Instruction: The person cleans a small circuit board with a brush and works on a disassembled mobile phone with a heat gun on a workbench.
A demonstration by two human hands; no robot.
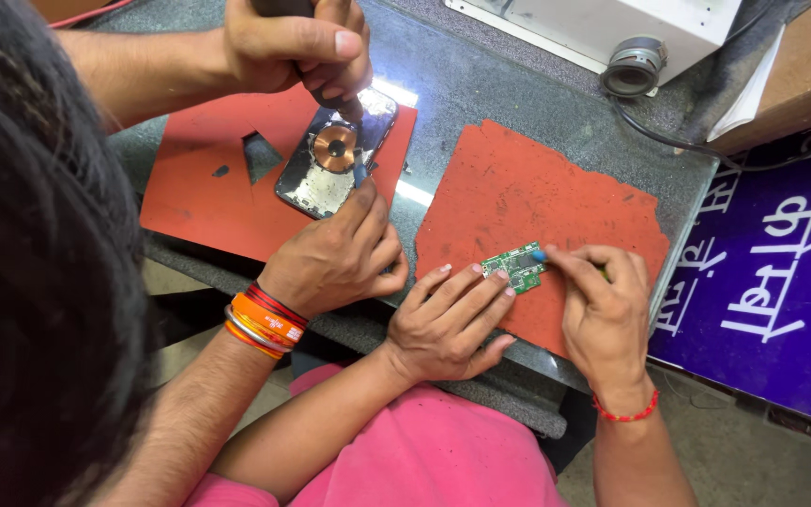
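Left hand presses flat beside a small green board on the red mat. Right hand, at 3 o'clock, pinches a blue-tipped tool. Board looks light, stiff, breakable; hold its edges.

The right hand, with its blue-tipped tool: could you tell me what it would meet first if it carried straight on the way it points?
The right hand points its blue-tipped tool leftward, and the tip already sits at the small green circuit board. Beyond that edge lie the left hand's fingertips steadying the board on the red mat.
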